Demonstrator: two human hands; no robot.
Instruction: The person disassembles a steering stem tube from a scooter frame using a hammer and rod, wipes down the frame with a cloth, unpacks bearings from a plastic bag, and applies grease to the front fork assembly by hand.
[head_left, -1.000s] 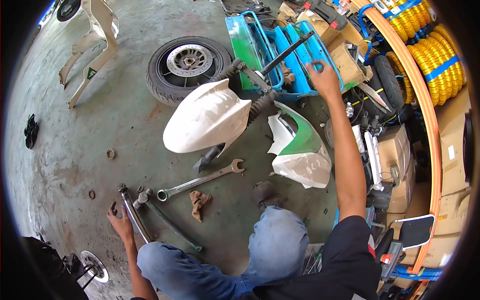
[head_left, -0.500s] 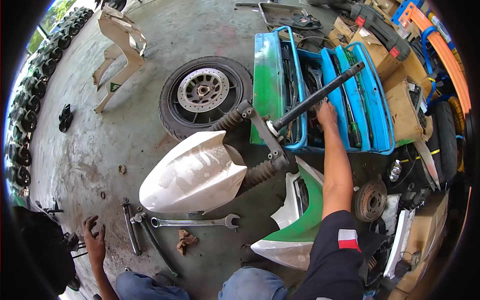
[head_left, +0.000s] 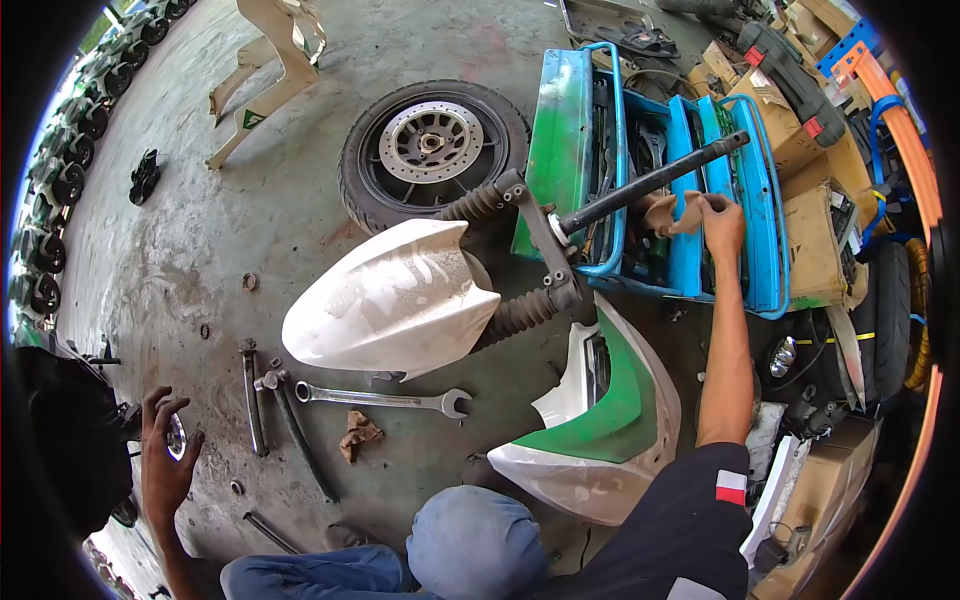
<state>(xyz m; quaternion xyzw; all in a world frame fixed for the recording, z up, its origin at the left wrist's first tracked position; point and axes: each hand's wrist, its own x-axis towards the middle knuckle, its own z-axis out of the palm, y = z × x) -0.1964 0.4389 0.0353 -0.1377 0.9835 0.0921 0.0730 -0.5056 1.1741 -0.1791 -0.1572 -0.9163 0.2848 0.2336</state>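
Stained workshop floor [head_left: 240, 225], blue toolbox [head_left: 766, 250], right fingers [head_left: 715, 205] pinching brown cloth [head_left: 688, 219], left fingers [head_left: 167, 411] apart

Toolbox [head_left: 548, 150]: blue, green panel. Front fender [head_left: 385, 300]: white, grey smudges. Fairing piece [head_left: 610, 420]: green over white. Jeans [head_left: 470, 540]: faded blue. Sleeve [head_left: 680, 500]: black, red-and-white patch. Rack beam [head_left: 905, 150]: orange.

Place: vehicle repair workshop, motorbikes | wheel with brake disc [head_left: 432, 143] on bare floor [head_left: 250, 370] | fork with white fender [head_left: 385, 300] | open blue toolbox [head_left: 757, 230] | big wrench [head_left: 385, 397], hammer [head_left: 290, 420] on floor | cardboard boxes [head_left: 830, 480], loose tyre [head_left: 888, 310] at side
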